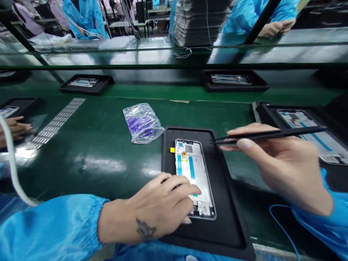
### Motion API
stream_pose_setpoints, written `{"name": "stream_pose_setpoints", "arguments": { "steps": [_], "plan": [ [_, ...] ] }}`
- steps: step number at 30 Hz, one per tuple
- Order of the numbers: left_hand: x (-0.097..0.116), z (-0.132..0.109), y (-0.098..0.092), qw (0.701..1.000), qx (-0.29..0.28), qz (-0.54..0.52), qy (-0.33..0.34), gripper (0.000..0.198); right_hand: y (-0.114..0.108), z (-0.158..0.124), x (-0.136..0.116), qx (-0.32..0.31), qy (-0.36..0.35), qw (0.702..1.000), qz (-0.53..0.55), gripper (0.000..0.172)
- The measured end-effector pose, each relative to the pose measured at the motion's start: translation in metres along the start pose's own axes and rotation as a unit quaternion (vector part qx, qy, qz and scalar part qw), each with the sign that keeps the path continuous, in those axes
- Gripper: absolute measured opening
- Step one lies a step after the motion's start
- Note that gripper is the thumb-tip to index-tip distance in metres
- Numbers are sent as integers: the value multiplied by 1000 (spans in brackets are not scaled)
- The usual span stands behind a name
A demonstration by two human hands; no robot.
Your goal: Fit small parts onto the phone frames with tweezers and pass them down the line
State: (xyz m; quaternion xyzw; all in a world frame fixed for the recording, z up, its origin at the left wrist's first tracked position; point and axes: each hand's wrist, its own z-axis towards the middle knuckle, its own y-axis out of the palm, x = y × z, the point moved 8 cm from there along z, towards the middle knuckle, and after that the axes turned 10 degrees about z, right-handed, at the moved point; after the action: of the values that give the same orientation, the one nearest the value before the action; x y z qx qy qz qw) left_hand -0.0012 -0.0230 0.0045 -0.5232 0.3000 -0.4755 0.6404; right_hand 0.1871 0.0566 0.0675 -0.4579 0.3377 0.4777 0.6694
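Observation:
A silver phone frame [202, 174] with blue strips, a small orange flex piece and a yellow tab at its left edge lies in a black tray [228, 217]. My left hand [165, 203] is closed over the lower left part of the frame, its fingers bent across the surface; some of the grip is hidden under the palm. In my right hand [277, 159], raised to the right of the tray, a pair of black tweezers [282, 133] is pinched between thumb and fingers. The tweezer tips point left, apart from the frame by the tray's upper right edge.
Behind the tray lies a clear plastic bag [143, 123] with purple contents. A second tray [268, 107] with a phone frame stands at right. More trays [107, 87] line the green belt. At left are a sticker strip [58, 121], a co-worker's hand [16, 130] and a white cable [12, 170].

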Motion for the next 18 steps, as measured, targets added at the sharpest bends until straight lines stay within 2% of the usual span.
{"name": "stream_pose_setpoints", "arguments": {
  "steps": [5, 7, 9, 12, 15, 18],
  "plan": [
    [-4, 1, -1, 999, -29, 3, -36, 18, -22, -14, -1, 37, 15, 999, -21, 23],
    [6, 0, -3, 999, -46, 15, -8, 26, -32, -17, 2, 58, 28, 998, -27, 28],
    [22, 0, -3, 995, -74, 36, 49, 33, -42, -19, 5, 78, 37, 996, -22, 30],
    [36, 2, 2, 987, -102, 76, 97, 21, -55, -21, 7, 105, 34, 994, -21, 29],
    [24, 17, 7, 984, -94, 126, 78, 8, -66, -23, 8, 127, 23, 991, -34, 30],
    [-5, 43, 13, 976, -134, 167, 46, 4, -72, -25, 11, 135, 23, 990, -32, 35]
  ]
}}
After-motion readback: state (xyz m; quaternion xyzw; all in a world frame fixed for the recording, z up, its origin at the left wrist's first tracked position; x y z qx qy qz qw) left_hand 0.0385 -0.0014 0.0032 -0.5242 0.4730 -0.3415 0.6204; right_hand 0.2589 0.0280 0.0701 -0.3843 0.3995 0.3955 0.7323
